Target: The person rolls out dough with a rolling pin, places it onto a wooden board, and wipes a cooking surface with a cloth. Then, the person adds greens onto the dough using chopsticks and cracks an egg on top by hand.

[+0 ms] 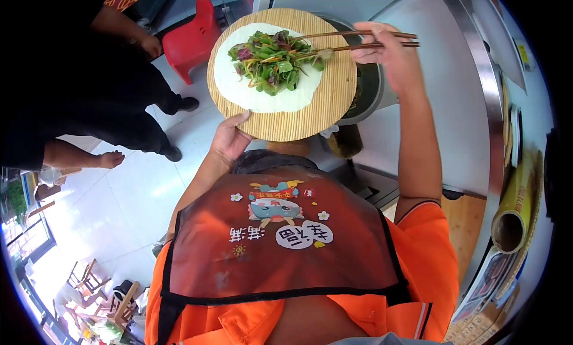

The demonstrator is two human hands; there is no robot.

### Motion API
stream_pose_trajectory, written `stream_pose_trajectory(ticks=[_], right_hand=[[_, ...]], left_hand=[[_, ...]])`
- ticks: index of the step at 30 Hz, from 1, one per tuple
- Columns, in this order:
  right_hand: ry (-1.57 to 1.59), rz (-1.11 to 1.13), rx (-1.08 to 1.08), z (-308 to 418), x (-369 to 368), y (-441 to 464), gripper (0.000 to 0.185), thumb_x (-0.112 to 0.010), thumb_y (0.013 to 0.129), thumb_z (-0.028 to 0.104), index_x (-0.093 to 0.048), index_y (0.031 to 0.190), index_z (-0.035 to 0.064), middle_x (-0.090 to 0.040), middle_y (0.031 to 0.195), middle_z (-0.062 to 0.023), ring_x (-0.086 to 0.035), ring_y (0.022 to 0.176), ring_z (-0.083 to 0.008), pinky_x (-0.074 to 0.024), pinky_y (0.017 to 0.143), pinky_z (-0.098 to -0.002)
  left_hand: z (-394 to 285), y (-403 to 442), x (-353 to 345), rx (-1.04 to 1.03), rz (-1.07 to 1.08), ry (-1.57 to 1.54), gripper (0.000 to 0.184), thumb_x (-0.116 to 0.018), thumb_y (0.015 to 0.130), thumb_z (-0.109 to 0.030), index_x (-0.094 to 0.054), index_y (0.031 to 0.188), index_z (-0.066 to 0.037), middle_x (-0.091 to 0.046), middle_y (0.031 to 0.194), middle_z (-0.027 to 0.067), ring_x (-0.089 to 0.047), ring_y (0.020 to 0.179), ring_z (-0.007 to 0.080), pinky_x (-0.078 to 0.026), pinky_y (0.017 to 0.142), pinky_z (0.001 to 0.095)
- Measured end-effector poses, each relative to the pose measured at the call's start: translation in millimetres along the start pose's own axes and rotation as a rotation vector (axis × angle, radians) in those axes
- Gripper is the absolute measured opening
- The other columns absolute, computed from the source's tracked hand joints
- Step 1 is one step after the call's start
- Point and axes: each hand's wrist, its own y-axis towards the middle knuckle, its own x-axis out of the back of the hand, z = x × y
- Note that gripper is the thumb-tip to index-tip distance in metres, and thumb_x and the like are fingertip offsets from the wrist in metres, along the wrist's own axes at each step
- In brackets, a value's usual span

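A round bamboo board (286, 125) is held up in front of the apron, with my left hand (231, 136) gripping its lower left edge, thumb on top. On it lies a white flat wrapper (230, 85), and a heap of green leaves with purple and yellow shreds (274, 64) covers the wrapper's middle. My right hand (385, 49) is closed around a pair of brown chopsticks (352, 33), whose tips reach into the right side of the leaves.
Partly under the board is a metal pot (371, 94). A red chair (190, 39) stands behind at the left. Another person in dark clothes (89, 100) is at the left, hands apart from mine. A yellow roll (514, 216) lies at the far right.
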Motion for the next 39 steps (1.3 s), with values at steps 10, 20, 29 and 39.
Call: stream_pose_trajectory(ticks=[10, 20, 29, 39], right_hand=[[0.453, 0.104, -0.154, -72, 10, 10, 0.037, -0.051, 0.102, 0.023, -0.06, 0.121, -0.0081, -0.066, 0.097, -0.014, -0.074, 0.09, -0.0295, -0.0614, 0.084, -0.0394], [0.466, -0.021, -0.12, -75, 1, 15, 0.035, -0.051, 0.102, 0.021, -0.062, 0.12, -0.0067, -0.069, 0.102, -0.0144, -0.073, 0.091, -0.0265, -0.0606, 0.083, -0.0378], [0.432, -0.119, -0.086, -78, -2, 15, 0.035, -0.049, 0.103, 0.021, -0.058, 0.123, -0.0063, -0.068, 0.106, -0.0202, -0.072, 0.095, -0.0299, -0.0579, 0.089, -0.0401], [-0.241, -0.504, 0.563, -48, -23, -104, 0.023, -0.054, 0.098, 0.006, -0.066, 0.113, -0.005, -0.063, 0.101, -0.0118, -0.068, 0.087, -0.026, -0.0574, 0.075, -0.0331]], left_hand=[[-3, -8, 2, -0.02, 0.05, 0.026, 0.06, -0.061, 0.09, 0.003, -0.039, 0.146, 0.003, -0.055, 0.142, 0.0173, -0.056, 0.129, 0.0321, -0.045, 0.112, 0.0464], [-3, -18, -7, -0.02, 0.073, 0.084, 0.061, -0.064, 0.089, 0.004, -0.041, 0.145, 0.004, -0.056, 0.14, 0.0181, -0.056, 0.129, 0.0317, -0.047, 0.111, 0.0447], [-4, -19, -2, -0.017, 0.067, 0.148, 0.065, -0.065, 0.087, 0.002, -0.038, 0.147, 0.004, -0.053, 0.143, 0.0163, -0.053, 0.131, 0.0319, -0.042, 0.113, 0.0462], [12, -19, -11, -0.078, 0.015, 0.092, 0.065, -0.064, 0.088, 0.0, -0.038, 0.148, 0.001, -0.052, 0.144, 0.0158, -0.052, 0.132, 0.0321, -0.041, 0.114, 0.047]])
